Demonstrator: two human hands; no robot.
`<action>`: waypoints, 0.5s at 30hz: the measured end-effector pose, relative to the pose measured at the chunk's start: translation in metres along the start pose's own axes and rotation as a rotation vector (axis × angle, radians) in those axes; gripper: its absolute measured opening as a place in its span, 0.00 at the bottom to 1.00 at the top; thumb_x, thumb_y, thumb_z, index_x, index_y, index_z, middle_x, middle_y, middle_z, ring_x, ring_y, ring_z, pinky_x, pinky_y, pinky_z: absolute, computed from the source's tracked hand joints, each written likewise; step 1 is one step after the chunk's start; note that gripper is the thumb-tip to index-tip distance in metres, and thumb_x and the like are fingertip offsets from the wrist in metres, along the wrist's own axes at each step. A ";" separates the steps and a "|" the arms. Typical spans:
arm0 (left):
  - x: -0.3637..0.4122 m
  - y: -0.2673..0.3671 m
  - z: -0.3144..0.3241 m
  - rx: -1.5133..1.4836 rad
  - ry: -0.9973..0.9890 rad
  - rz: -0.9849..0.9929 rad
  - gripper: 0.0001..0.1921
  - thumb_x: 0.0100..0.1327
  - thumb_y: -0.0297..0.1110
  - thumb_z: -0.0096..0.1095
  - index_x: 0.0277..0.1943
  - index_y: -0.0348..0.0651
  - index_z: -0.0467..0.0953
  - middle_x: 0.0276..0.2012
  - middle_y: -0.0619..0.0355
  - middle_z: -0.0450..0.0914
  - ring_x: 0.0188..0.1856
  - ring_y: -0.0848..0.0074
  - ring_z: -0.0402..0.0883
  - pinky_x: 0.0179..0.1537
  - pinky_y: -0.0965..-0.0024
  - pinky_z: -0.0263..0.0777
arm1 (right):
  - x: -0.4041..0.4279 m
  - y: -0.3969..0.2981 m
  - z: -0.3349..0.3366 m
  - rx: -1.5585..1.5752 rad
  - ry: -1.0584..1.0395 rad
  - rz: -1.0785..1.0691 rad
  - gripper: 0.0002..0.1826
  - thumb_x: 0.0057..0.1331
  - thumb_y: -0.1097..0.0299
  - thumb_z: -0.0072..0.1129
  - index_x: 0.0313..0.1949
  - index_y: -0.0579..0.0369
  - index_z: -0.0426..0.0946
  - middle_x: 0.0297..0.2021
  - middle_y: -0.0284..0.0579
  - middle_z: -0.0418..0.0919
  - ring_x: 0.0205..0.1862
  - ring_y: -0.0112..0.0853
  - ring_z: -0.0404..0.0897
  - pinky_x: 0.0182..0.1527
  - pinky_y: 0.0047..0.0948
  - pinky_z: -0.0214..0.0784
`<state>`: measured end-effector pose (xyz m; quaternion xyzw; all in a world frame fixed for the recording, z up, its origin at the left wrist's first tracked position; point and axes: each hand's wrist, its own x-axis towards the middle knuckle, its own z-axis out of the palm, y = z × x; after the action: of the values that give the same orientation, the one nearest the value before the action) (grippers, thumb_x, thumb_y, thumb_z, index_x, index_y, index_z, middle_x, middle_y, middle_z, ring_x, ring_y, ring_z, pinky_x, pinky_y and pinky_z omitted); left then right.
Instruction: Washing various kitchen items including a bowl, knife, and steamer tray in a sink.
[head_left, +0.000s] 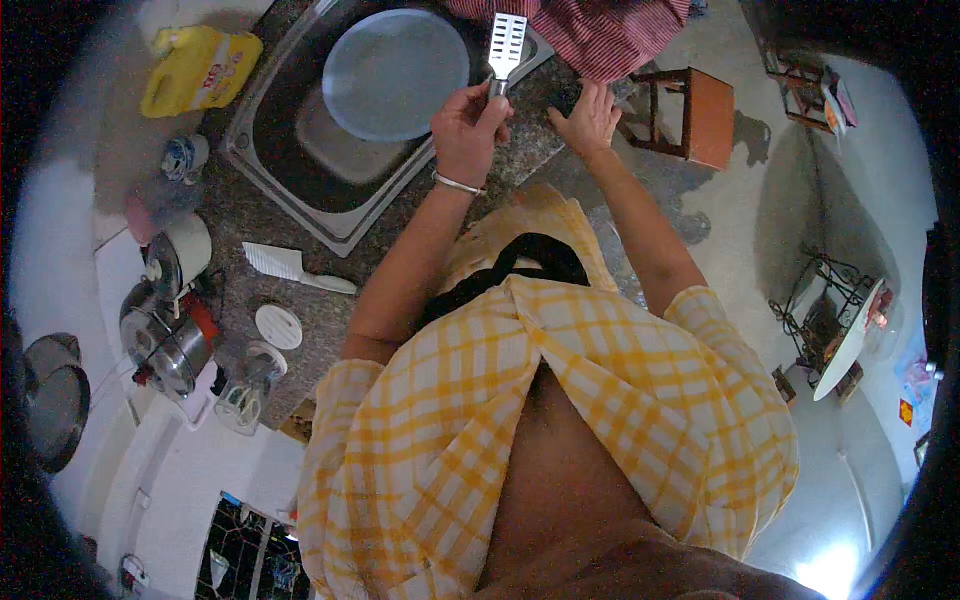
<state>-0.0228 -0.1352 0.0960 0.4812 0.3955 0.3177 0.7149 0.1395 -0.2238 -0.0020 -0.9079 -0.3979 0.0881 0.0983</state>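
Note:
My left hand is closed around the handle of a small metal grater with rows of slots, its blade pointing away from me near the sink's edge. To its right, my right hand has its fingers spread at the counter's edge, just below a red striped cloth; whether the fingertips touch the cloth I cannot tell. A round, pale blue-grey plate or tray lies over the steel sink, left of the grater.
A wavy-bladed knife and a white perforated disc lie on the stone counter. Near them stand a clear jug and steel pots. A yellow jerrycan is beyond the sink. A brown stool stands on the floor at right.

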 end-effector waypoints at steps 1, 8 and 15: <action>0.001 -0.002 0.000 -0.052 0.010 0.019 0.10 0.55 0.25 0.56 0.39 0.31 0.70 0.25 0.55 0.76 0.20 0.80 0.72 0.20 0.78 0.66 | 0.000 0.000 0.000 0.006 0.001 -0.002 0.38 0.43 0.54 0.64 0.51 0.53 0.57 0.47 0.46 0.60 0.52 0.42 0.58 0.50 0.46 0.51; 0.001 -0.005 -0.002 -0.111 0.036 0.012 0.10 0.54 0.24 0.57 0.38 0.31 0.70 0.24 0.55 0.76 0.19 0.81 0.72 0.17 0.79 0.66 | 0.001 0.001 0.004 -0.056 0.000 -0.042 0.35 0.45 0.51 0.62 0.49 0.53 0.60 0.47 0.46 0.60 0.52 0.43 0.59 0.49 0.50 0.54; 0.001 -0.005 -0.002 -0.060 0.046 0.006 0.11 0.54 0.25 0.57 0.40 0.31 0.71 0.25 0.55 0.76 0.22 0.81 0.73 0.20 0.79 0.69 | 0.005 0.005 0.005 -0.016 -0.045 -0.086 0.36 0.46 0.50 0.60 0.52 0.52 0.58 0.49 0.47 0.60 0.53 0.44 0.60 0.49 0.50 0.57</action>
<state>-0.0241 -0.1353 0.0911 0.4534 0.4007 0.3424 0.7187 0.1452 -0.2233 -0.0089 -0.8885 -0.4392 0.1011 0.0859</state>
